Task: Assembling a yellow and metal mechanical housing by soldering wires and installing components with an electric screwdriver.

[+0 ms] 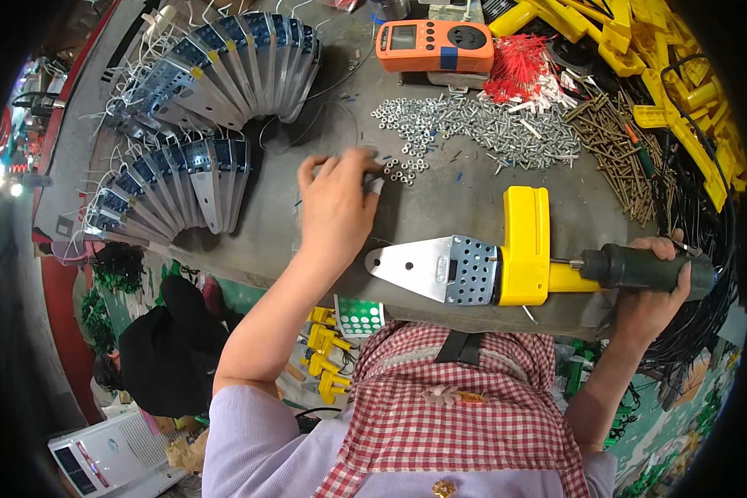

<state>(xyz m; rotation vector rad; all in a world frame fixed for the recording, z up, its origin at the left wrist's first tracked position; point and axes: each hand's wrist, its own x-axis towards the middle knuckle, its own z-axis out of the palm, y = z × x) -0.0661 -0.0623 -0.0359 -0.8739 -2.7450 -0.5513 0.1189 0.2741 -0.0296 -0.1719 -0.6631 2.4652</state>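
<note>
My right hand (651,286) is wrapped round a dark green powered screwdriver (651,270). Its thin bit points left and reaches the yellow plastic housing (524,249) of a tool lying near the bench's front edge. From that housing a tapered silver metal plate (415,270) with a perforated section extends left. My left hand (336,199) hovers at the near left edge of a scatter of small hex nuts (405,166). Its fingers are bent and apart, and I see nothing held between them. Small screws (506,129) lie heaped beyond the nuts.
Rows of metal plates with white wires (216,66) fan across the bench's left. An orange meter (434,46) sits at the back, beside red-tipped parts (519,66). Long brass-coloured screws (610,141) and yellow housings (681,91) crowd the right. Black cables (705,332) hang there.
</note>
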